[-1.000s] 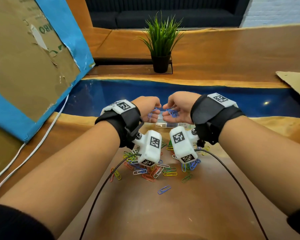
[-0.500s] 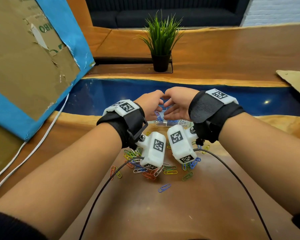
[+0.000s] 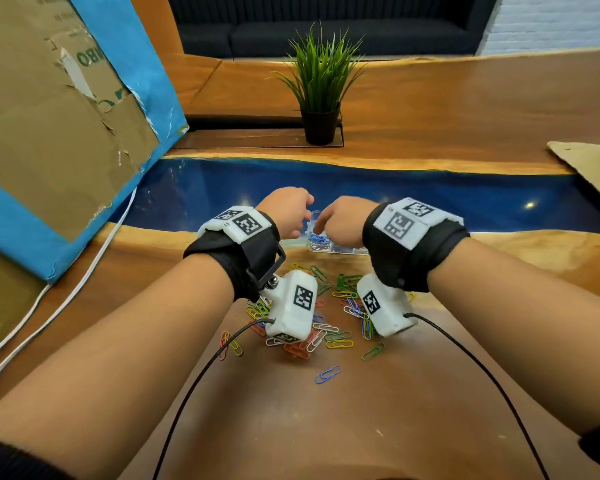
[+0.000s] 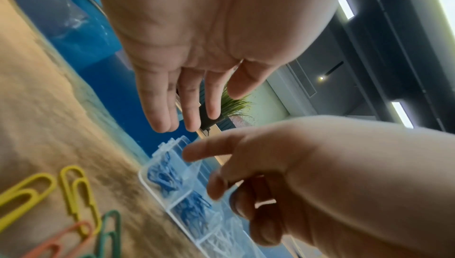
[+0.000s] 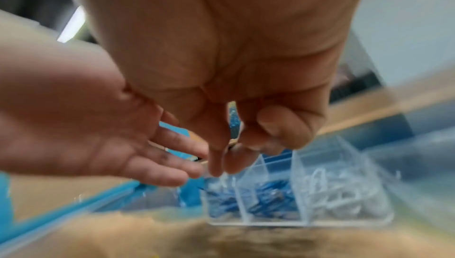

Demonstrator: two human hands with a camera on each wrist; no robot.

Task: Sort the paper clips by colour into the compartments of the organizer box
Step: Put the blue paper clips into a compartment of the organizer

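Both hands hover side by side, just apart, over the clear organizer box (image 3: 329, 244), which sits on the table (image 3: 361, 410) near its blue resin strip (image 3: 430, 202), past the loose pile of paper clips (image 3: 329, 317). Left hand (image 4: 197, 63) is spread loose, fingers (image 4: 157, 106) straight and pointing down, palm bare, holding nothing. Right hand (image 5: 221, 87) has fingers curled in w/ thumb and forefinger tips together above the box; whether a clip is pinched there can't be told, the wrist views are blurred.

Box compartments: 2 along its left end hold blue clips (image 4: 162, 178), the next one to the right holds white/silver clips (image 5: 344, 194).

Pile lies on the wood btwn the box and the person, under the wrist cameras: green, yellow, orange, blue, white mixed. A single blue clip (image 3: 327, 374) lies apart on the near side; a green one (image 3: 373, 351) just right of the pile. Yellow clips (image 4: 74, 190) show close in the left wrist view.

Potted plant (image 3: 321, 88) stands toward the far edge; cardboard w/ blue tape (image 3: 66, 116) leans at the left edge
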